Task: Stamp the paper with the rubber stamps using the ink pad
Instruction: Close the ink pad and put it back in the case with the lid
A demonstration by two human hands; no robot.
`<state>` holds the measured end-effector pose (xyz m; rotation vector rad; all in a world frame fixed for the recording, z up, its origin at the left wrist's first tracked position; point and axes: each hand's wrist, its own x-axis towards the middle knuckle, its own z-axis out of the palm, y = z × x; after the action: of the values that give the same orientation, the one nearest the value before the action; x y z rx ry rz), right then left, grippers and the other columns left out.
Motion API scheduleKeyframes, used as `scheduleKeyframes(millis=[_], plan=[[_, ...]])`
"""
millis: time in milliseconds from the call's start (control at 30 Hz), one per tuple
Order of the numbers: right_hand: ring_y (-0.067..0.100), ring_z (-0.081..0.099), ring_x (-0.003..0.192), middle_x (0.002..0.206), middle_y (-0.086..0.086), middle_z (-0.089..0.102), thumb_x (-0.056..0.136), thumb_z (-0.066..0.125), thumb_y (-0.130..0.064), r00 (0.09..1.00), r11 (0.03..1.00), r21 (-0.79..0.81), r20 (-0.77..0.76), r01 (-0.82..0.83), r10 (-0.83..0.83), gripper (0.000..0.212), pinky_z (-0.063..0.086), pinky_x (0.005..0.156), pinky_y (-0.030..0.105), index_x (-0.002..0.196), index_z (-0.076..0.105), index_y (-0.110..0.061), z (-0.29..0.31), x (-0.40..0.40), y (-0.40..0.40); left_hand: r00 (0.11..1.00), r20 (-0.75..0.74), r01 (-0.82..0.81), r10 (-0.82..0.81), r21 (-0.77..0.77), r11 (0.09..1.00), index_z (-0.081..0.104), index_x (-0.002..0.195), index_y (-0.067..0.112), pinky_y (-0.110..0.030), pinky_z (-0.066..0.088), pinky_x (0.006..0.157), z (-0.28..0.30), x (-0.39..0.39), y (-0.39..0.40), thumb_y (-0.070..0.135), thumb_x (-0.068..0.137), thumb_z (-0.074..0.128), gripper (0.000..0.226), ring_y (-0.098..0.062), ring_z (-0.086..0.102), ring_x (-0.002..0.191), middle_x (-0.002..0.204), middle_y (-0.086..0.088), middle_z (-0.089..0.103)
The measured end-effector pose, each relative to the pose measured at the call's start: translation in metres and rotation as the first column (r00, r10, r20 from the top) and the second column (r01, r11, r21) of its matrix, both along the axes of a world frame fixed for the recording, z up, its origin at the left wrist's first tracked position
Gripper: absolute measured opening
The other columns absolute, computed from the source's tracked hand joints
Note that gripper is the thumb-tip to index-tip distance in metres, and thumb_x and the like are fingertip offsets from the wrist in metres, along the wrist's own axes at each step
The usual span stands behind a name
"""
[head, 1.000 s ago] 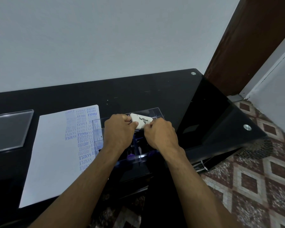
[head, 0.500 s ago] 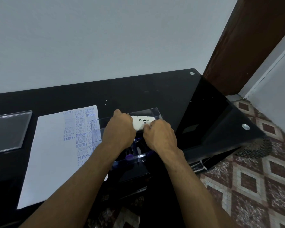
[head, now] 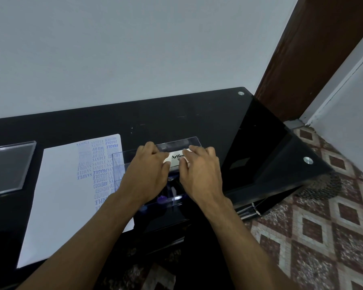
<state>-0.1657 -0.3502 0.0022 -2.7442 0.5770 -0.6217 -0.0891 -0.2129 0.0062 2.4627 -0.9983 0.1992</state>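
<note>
Dim, soft light; wide-angle edge distortion.

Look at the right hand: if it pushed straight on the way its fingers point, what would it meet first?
The right hand already grips the white Artline ink pad; going on, it would probably meet the clear plastic box's far wall, though depth is unclear.

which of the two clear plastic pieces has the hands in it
The clear box right of the paper; the other clear piece lies untouched at far left.

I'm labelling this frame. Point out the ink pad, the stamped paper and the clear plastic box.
ink pad [head: 176,158]: head view, on its white lid by the printed brand name.
paper [head: 59,195]: head view, on the blank white part left of the stamps.
clear plastic box [head: 180,142]: head view, on its far wall.
</note>
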Motion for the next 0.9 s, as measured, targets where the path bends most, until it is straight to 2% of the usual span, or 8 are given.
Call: scheduleKeyframes(millis=[133,300,400,500,600,800,900], plan=[[0.019,0.05,0.114,0.119,-0.002,0.067,0.095,0.056,-0.033,0.999,0.999,0.018,0.024,-0.045,0.044,0.026,0.045,0.092,0.037,0.111,0.072,-0.02,0.004,-0.005,0.006,0.999,-0.047,0.018,-0.023,-0.11,0.994,0.069,0.124,0.016,-0.02,0.04,0.091,-0.003,-0.003,0.019,0.028,0.095,0.065,0.032,-0.008,0.046,0.107,0.112,0.007,0.055],[0.022,0.055,0.116,0.118,0.006,0.067,0.092,0.062,-0.027,0.983,0.978,0.118,0.087,-0.173,0.163,0.029,0.05,0.097,0.037,0.115,0.07,-0.011,0.005,-0.003,0.033,0.998,-0.05,-0.038,0.03,-0.157,0.987,0.069,0.125,0.014,-0.006,0.029,0.096,0.0,-0.01,0.059,0.027,0.094,0.068,0.034,-0.009,0.05,0.118,0.124,0.004,0.062],[0.022,0.053,0.119,0.123,0.008,0.065,0.092,0.062,-0.028,0.969,0.964,0.111,0.075,-0.243,0.236,0.034,0.048,0.101,0.04,0.12,0.067,-0.01,0.007,0.006,0.059,0.988,-0.096,-0.133,0.123,-0.104,0.986,0.065,0.131,0.021,-0.022,0.033,0.105,-0.001,-0.01,0.092,0.035,0.096,0.063,0.038,-0.013,0.046,0.132,0.14,0.004,0.058],[0.018,0.045,0.129,0.137,0.004,0.057,0.097,0.054,-0.037,0.947,0.944,0.095,-0.021,-0.316,0.32,0.043,0.04,0.11,0.037,0.131,0.06,-0.014,0.012,0.017,0.092,0.958,-0.142,-0.25,0.247,-0.001,0.968,0.059,0.139,0.028,-0.034,0.032,0.113,0.002,-0.008,0.131,0.052,0.095,0.05,0.05,-0.015,0.039,0.143,0.151,0.007,0.049],[0.019,0.041,0.133,0.143,0.004,0.052,0.098,0.049,-0.044,0.914,0.915,0.091,-0.067,-0.394,0.4,0.049,0.037,0.113,0.038,0.137,0.055,-0.015,0.014,0.029,0.129,0.939,-0.132,-0.316,0.316,0.026,0.949,0.057,0.14,0.03,-0.034,0.029,0.115,0.004,-0.007,0.178,0.059,0.091,0.041,0.059,-0.012,0.034,0.146,0.153,0.009,0.046],[0.017,0.03,0.142,0.154,0.0,0.04,0.098,0.043,-0.055,0.844,0.853,0.125,-0.131,-0.506,0.52,0.057,0.028,0.115,0.033,0.145,0.046,-0.023,0.011,0.055,0.209,0.884,-0.112,-0.452,0.454,0.04,0.891,0.055,0.142,0.024,-0.036,0.029,0.117,0.003,-0.004,0.281,0.049,0.096,0.055,0.052,-0.014,0.034,0.146,0.151,0.005,0.048],[0.016,0.022,0.146,0.159,-0.005,0.03,0.096,0.038,-0.064,0.799,0.817,0.153,-0.172,-0.556,0.576,0.063,0.024,0.117,0.034,0.149,0.038,-0.029,0.013,0.066,0.243,0.858,-0.107,-0.501,0.503,0.049,0.864,0.053,0.143,0.021,-0.037,0.023,0.122,0.001,-0.003,0.329,0.055,0.095,0.049,0.059,-0.015,0.032,0.147,0.153,0.004,0.046]])
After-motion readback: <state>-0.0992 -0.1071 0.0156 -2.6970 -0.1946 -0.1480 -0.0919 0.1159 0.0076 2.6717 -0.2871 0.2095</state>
